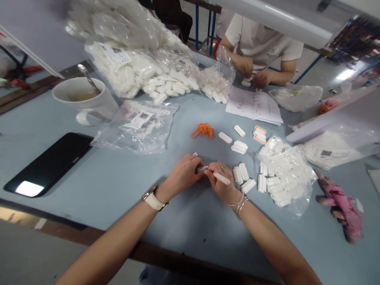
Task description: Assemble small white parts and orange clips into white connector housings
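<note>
Your left hand (185,172) and right hand (221,188) together pinch a slim, smooth white plastic piece (222,179). Oblong white clips (244,173) and a crinkled clear bag (285,174) lie just to the right.

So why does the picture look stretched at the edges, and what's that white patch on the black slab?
Head view: the wide lens stretches the corners of the pale blue table; the clear bags of white plastic parts at top left are blurred; the patch on the flat black phone is reflected light; the left hand and right hand, pinching a small white plastic part, look sharpest.
</note>
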Demonstrator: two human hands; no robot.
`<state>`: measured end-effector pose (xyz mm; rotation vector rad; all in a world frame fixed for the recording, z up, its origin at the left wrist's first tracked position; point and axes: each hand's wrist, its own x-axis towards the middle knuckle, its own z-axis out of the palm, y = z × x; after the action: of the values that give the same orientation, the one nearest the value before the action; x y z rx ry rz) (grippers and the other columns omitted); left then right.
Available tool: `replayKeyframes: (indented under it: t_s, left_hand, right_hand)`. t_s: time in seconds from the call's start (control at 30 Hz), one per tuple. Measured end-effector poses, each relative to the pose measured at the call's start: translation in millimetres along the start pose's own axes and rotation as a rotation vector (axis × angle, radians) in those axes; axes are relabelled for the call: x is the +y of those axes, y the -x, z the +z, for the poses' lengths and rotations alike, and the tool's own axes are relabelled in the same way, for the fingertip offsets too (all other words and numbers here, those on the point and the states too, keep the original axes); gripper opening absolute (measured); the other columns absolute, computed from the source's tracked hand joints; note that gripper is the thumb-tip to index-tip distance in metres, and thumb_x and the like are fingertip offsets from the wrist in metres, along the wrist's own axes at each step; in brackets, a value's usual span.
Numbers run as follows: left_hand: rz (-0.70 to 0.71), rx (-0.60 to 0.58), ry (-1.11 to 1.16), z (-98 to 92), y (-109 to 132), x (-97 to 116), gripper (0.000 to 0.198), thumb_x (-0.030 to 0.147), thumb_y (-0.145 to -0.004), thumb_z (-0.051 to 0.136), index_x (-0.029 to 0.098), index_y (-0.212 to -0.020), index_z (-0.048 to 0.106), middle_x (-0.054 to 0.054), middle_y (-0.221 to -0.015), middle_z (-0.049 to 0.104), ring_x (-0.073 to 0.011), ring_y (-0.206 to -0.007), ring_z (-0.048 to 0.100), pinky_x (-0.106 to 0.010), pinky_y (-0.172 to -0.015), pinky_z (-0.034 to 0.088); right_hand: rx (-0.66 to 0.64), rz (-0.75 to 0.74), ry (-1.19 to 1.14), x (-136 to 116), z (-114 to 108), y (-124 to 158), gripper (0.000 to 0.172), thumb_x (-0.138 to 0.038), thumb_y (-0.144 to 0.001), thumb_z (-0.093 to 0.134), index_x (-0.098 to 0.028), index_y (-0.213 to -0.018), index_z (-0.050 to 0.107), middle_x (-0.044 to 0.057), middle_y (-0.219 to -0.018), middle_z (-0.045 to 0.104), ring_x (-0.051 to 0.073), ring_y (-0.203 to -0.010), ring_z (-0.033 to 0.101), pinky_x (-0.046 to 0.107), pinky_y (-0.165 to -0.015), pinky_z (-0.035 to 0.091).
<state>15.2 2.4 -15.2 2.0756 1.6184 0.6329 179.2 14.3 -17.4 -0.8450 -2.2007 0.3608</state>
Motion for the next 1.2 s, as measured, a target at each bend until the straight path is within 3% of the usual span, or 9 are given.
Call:
replayKeyframes:
  t_s: [0.2, 0.77, 1.2]
  left_hand:
    - [-0.005, -0.019, 0.001, -0.5, -0.4, 0.2, 0.018, 0.032, -0.077, 0.063, 0.017, -0.071, 0.056, -0.002, -0.071, 0.056, -0.0173, -0.070, 0.051, -0.031, -0.065, 0.041]
    - [-0.003, -0.018, -0.010, -2.3, -1.0, 2.5, 0.021, 0.035, -0.079, 0.060, 0.017, -0.069, 0.056, -0.002, -0.068, 0.056, -0.0172, -0.069, 0.051, -0.030, -0.064, 0.040]
    - [0.033, 0.010, -0.017, -1.0, -0.5, 1.4, 0.022, 0.034, -0.078, 0.060, 0.018, -0.066, 0.052, -0.001, -0.067, 0.055, -0.0154, -0.065, 0.050, -0.029, -0.062, 0.039]
  right_hand:
    - [0.105, 0.052, -0.011, 4.3, 1.9, 5.5, 0.034, -0.034, -0.096, 0.027, -0.020, -0.076, 0.051, 0.005, -0.070, 0.061, 0.014, -0.068, 0.059, 0.027, -0.064, 0.047]
    - [0.066, 0.128, -0.052, 3.0, 2.8, 0.8, 0.037, -0.037, -0.096, 0.029, -0.018, -0.078, 0.055, 0.005, -0.068, 0.062, 0.014, -0.062, 0.058, 0.024, -0.061, 0.046]
    - [-0.060, 0.221, 0.037, -0.6, -5.0, -16.1, 0.040, -0.042, -0.096, 0.027, -0.019, -0.077, 0.054, -0.001, -0.052, 0.056, 0.013, -0.048, 0.053, 0.022, -0.048, 0.035]
